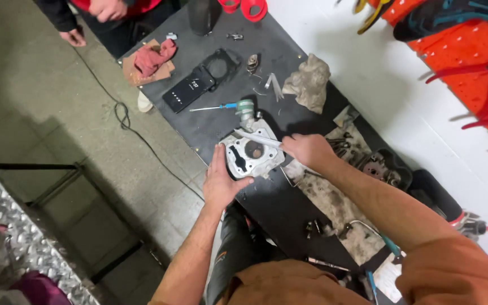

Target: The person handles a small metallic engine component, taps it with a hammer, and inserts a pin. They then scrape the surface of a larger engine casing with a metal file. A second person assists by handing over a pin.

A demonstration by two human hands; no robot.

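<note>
Grey cast-aluminium engine part with a round bore and slotted openings, lying flat near the front edge of the black workbench top, just below a pale green capped fitting. Left hand pressed against the casting's near-left edge, fingers extended and together, thumb tucked along the side, steadying rather than lifting. Right hand closed in a pinch on a thin flat silvery strip laid across the casting's upper face, blade-like, possibly a scraper or gauge; exact kind too small to tell.

Judged by the layout: casting already off its machine and stripped bare, with loose bolts and small dark parts scattered on a dirty cloth to the right. Surface work on the top face apparently under way, not finished; nothing reassembled.

Elsewhere on the bench: blue-handled screwdriver, black rectangular gasket-like frame, dark flat phone-shaped slab, crumpled grey rag, red rag on cardboard. Another person's hand at the far end, well apart.
</note>
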